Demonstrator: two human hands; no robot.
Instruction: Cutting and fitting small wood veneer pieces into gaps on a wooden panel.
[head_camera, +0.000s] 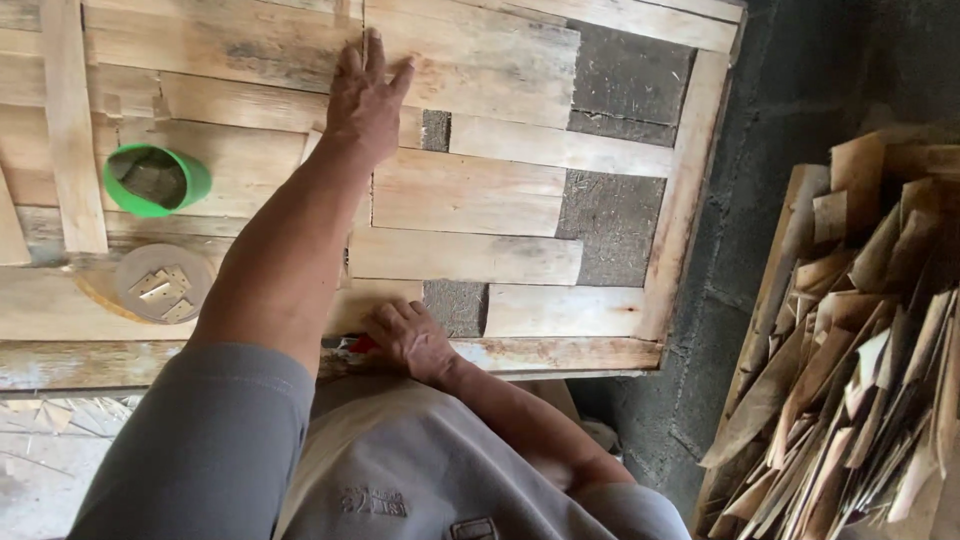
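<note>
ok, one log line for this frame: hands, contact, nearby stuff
left hand: flat on wooden slats | right hand: on frame's near edge, by red object | nearby: green cup, round lid

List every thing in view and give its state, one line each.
Left hand: flat, fingers spread on wooden panel.
Right hand: curled at the panel's near edge, over a red object.
Wooden panel: flat, gaps between slats.
Green cup: upright, open.
Round lid: flat, holding brass hinges.
Wood offcuts: piled loosely.

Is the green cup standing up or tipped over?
Standing up. The green cup sits on the wooden boards with its round opening facing up toward the camera, so its inside shows.
</note>
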